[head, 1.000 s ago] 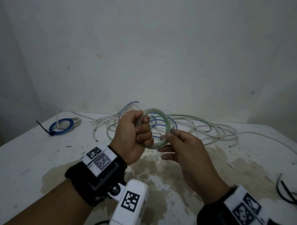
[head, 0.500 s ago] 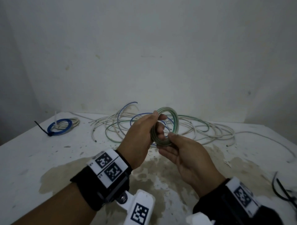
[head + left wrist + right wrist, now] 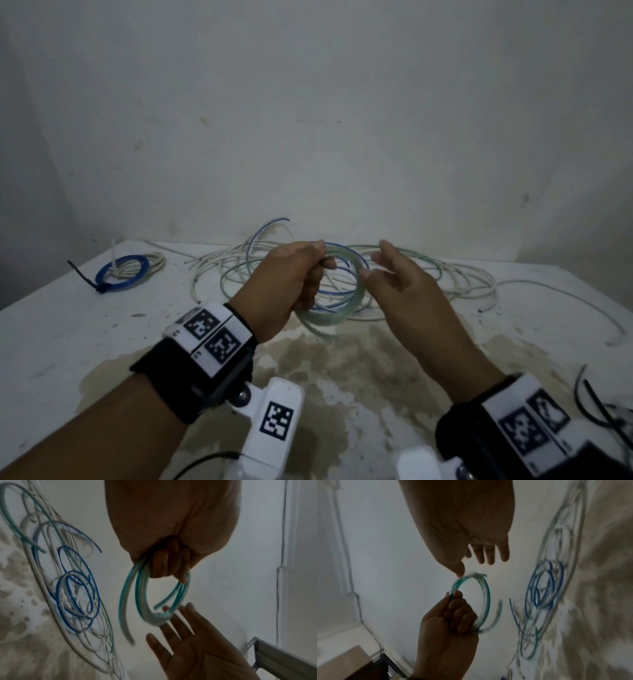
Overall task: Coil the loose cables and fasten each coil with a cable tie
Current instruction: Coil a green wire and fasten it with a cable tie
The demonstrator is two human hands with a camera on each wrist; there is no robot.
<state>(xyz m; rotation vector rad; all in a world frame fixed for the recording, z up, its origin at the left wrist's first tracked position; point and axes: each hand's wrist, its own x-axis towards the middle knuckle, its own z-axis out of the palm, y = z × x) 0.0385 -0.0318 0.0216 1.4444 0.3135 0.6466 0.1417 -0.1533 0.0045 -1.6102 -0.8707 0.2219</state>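
In the head view my left hand (image 3: pixel 322 255) grips a small green-striped clear cable coil (image 3: pixel 325 320) above the table, fingers curled round its left side. The left wrist view shows those fingers (image 3: pixel 164 566) through the coil (image 3: pixel 140 596), with one loose end hanging free. My right hand (image 3: pixel 375 260) is spread open just right of the coil; only its thumb tip touches the rim. In the right wrist view the coil (image 3: pixel 487 593) is blurred between both hands. Loose white, green and blue cables (image 3: pixel 445 284) lie behind on the table.
A tied blue and white coil with a black cable tie (image 3: pixel 120 274) lies at the far left of the white stained table (image 3: pixel 68 342). Black cables (image 3: pixel 589 401) sit at the right edge. A wall stands close behind.
My right hand has let go of the coil and opened, moving slightly right. The coil has loosened and tipped in my left hand, with an end springing free.
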